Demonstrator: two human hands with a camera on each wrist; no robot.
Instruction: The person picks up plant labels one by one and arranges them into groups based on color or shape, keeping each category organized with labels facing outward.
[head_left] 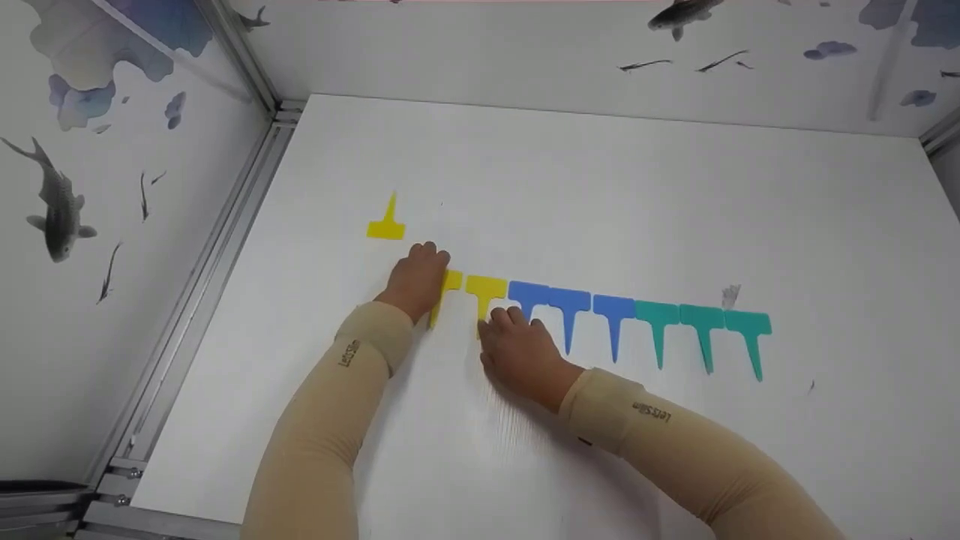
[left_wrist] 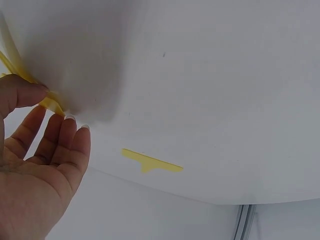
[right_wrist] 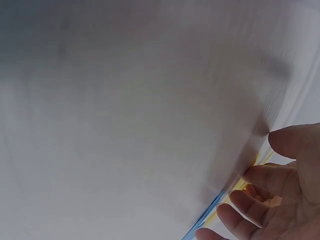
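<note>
T-shaped plastic plant labels form a slanting row on the white tabletop, stems toward me. My left hand (head_left: pixel 418 279) pinches the yellow plant label (head_left: pixel 451 280) at the row's left end between thumb and fingers, covering part of it. Beside it lies a second yellow label (head_left: pixel 486 286), its stem partly behind my right hand (head_left: pixel 529 356). The right fingers (right_wrist: pixel 270 177) are spread loosely, tips right at that label and the nearest blue label (head_left: pixel 529 291). A separate yellow label (head_left: pixel 386 230) lies beyond the left hand, its stem pointing away from me.
Rightward, the row continues with two more blue labels (head_left: pixel 570 300) and three green labels (head_left: pixel 703 318). White panels with fish prints (head_left: pixel 61 210) stand at the left and back. A metal frame rail (head_left: pixel 187 300) follows the table's left edge. A grey smudge (head_left: pixel 730 295) marks the tabletop.
</note>
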